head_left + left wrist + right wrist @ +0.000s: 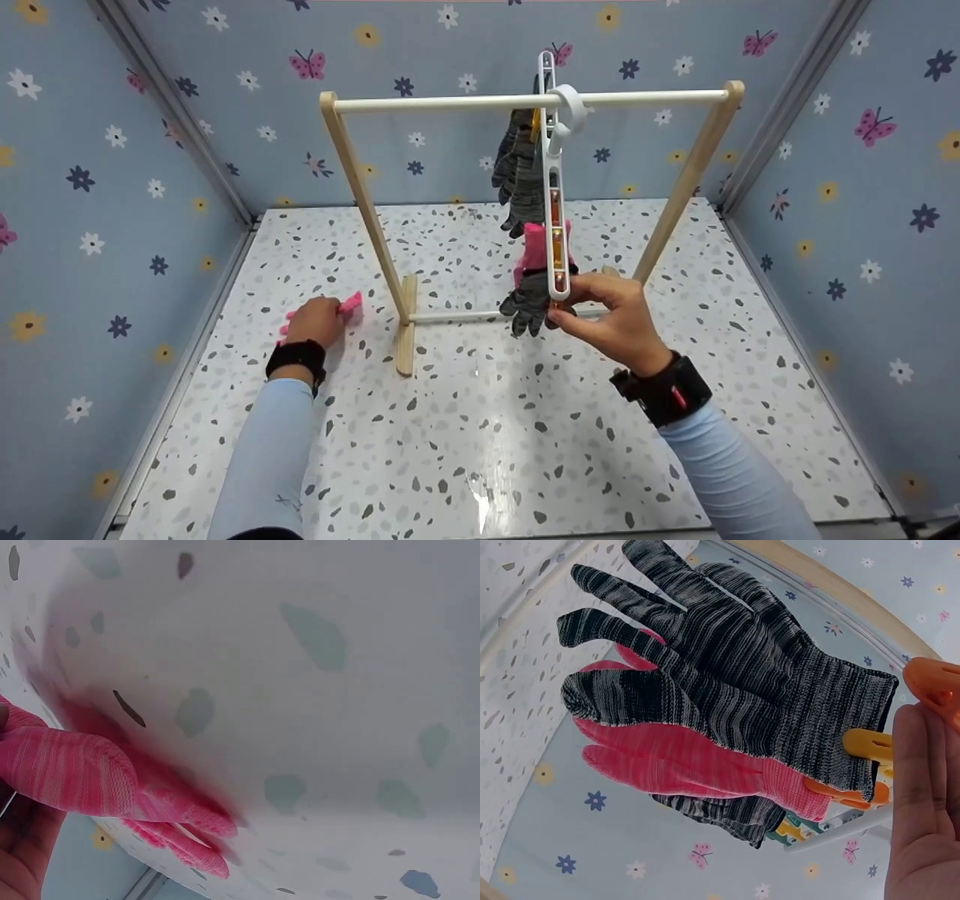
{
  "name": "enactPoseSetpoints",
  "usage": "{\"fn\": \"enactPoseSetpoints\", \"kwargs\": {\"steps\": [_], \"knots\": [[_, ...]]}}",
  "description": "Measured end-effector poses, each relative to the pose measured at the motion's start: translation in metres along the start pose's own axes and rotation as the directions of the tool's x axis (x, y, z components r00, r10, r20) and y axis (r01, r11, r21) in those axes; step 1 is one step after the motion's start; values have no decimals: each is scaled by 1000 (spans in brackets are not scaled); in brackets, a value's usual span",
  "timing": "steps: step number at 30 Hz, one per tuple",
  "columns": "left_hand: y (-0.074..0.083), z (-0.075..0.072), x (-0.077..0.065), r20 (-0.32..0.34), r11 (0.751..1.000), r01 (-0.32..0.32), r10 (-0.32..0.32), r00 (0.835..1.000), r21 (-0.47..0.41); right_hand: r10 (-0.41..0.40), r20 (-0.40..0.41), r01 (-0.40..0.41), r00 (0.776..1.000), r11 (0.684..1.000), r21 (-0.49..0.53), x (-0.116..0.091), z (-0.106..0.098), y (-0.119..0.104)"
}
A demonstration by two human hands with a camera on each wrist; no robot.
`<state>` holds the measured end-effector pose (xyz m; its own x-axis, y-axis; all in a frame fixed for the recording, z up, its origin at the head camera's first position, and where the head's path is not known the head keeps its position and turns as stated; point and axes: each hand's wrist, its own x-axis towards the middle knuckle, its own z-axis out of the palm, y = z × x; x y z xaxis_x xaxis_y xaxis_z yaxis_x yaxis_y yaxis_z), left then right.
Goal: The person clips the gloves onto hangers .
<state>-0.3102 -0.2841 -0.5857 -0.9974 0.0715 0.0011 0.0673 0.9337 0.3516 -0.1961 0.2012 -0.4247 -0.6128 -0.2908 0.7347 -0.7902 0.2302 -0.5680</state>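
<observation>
My left hand (315, 324) grips a pink knit glove (71, 772) low over the speckled tabletop at the left; its fingers hang down toward the surface. With thumb and fingers, my right hand (621, 321) pinches an orange clothespin (934, 690) at the near end of a white clip hanger (553, 161). From this hanger hang a grey-black striped glove (735, 667) on a yellow clothespin (866, 744), a pink glove (697, 761) on an orange one, and further striped gloves (525, 165) behind. The right fingertips are partly hidden in the head view.
The hanger's hook (574, 111) sits over the white top bar (450, 103) of a wooden rack. The rack's left post (365, 202) stands between my hands, its right post (690, 180) beyond the right one. Flowered panels (420, 67) enclose the table.
</observation>
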Motion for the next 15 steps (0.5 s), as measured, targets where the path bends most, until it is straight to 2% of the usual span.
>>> {"fn": "enactPoseSetpoints", "kwargs": {"steps": [4, 10, 15], "knots": [[0, -7, 0, -10, 1000, 4, -4, 1000, -1, -3, 8, 3, 1000, 1000, -9, 1, -1, 0], [3, -19, -3, -70, 1000, -8, 7, 998, -19, -33, 27, 33, 999, 999, 18, 2, -2, 1], [6, -24, -5, -91, 999, -4, 0, 996, -50, -42, 27, 42, 999, 999, -3, 2, -3, 1]]}}
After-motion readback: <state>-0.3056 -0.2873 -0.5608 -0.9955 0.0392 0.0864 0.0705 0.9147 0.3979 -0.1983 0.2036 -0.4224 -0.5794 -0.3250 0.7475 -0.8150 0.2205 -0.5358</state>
